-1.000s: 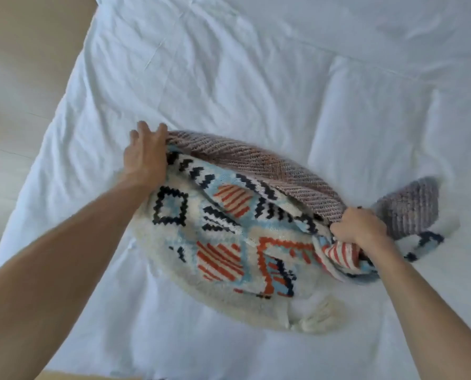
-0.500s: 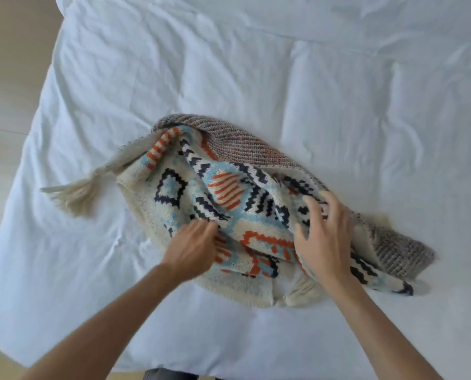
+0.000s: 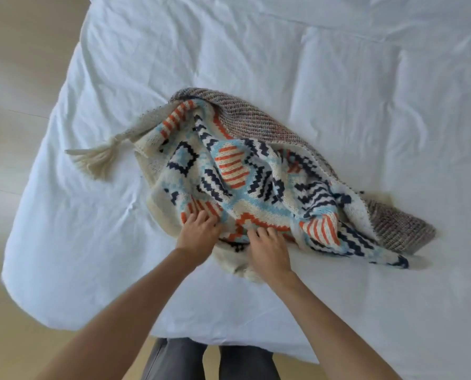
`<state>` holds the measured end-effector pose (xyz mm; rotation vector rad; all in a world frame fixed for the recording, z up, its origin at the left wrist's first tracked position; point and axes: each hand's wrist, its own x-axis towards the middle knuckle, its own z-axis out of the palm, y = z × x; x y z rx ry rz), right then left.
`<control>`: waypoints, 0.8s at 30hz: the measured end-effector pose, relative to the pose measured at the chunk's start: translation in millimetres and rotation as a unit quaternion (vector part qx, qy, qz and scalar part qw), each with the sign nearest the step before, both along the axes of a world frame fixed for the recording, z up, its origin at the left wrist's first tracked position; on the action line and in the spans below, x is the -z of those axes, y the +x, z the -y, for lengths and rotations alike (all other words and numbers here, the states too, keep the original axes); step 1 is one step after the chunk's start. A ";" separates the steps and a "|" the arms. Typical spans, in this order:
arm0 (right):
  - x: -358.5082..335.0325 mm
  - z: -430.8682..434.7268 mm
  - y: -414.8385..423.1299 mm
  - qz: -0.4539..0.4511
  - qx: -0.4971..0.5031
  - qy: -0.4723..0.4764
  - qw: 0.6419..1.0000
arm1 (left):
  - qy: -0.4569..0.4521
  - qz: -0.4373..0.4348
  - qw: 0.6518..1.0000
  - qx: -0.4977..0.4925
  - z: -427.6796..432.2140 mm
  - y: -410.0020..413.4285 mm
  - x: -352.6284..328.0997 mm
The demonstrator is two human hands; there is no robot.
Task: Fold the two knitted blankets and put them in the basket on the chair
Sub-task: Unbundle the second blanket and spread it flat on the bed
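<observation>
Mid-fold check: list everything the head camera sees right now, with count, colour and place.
patterned knitted blanket: one, cream with blue, orange and navy, bunched mid-bed, on top
grey-brown knitted blanket: one, beneath it, showing along far edge and right end
tassel: one, cream, lying left of the blankets
bed sheet: one, white, wrinkled, under everything
floor: beige, left and near side
basket, chair: not in view
trouser legs: two, dark grey, bottom centre
left hand: gripping the patterned blanket's near edge
right hand: on the same edge

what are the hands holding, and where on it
Both hands, left and right, grip the patterned blanket at its near edge.
</observation>
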<state>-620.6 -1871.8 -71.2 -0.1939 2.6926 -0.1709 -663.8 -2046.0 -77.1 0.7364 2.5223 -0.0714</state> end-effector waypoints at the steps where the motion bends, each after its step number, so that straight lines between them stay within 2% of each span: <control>1: -4.9 12.4 3.3 0.017 -0.018 -0.028 0.999 | -0.023 0.008 1.000 -0.010 13.5 0.0 -2.5; 4: -18.4 59.9 20.5 0.137 -0.078 -0.145 0.977 | -0.100 0.040 0.994 -0.019 63.6 9.3 -13.9; 7: -26.7 106.2 36.0 0.275 -0.135 -0.166 0.937 | -0.169 0.067 0.983 -0.011 106.5 18.2 -23.0; 9: -28.3 123.2 36.8 0.296 -0.135 -0.185 0.927 | -0.171 0.088 0.981 -0.038 121.6 20.7 -23.2; 12: -24.6 126.0 22.1 0.229 -0.097 -0.207 0.946 | -0.100 0.117 0.973 -0.173 119.7 21.4 -25.2; 14: -22.8 123.4 3.5 0.162 -0.080 -0.212 0.960 | -0.020 0.060 0.951 -0.302 115.4 25.0 -28.3; 16: -19.2 122.4 -20.7 0.110 -0.079 -0.208 0.969 | 0.036 -0.008 0.893 -0.449 118.9 32.6 -28.5; 18: -15.9 126.1 -48.0 0.052 -0.100 -0.196 0.974 | 0.061 0.005 0.815 -0.577 128.6 42.5 -24.1; 19: -13.3 130.4 -61.8 0.027 -0.115 -0.191 0.975 | 0.062 0.036 0.789 -0.610 133.4 48.7 -19.9; 21: -7.2 143.6 -88.3 -0.014 -0.144 -0.180 0.973 | 0.055 0.093 0.776 -0.621 137.3 62.2 -9.7; 24: 0.7 169.3 -122.2 -0.062 -0.190 -0.154 0.968 | 0.085 0.076 0.751 -0.651 133.7 75.4 0.1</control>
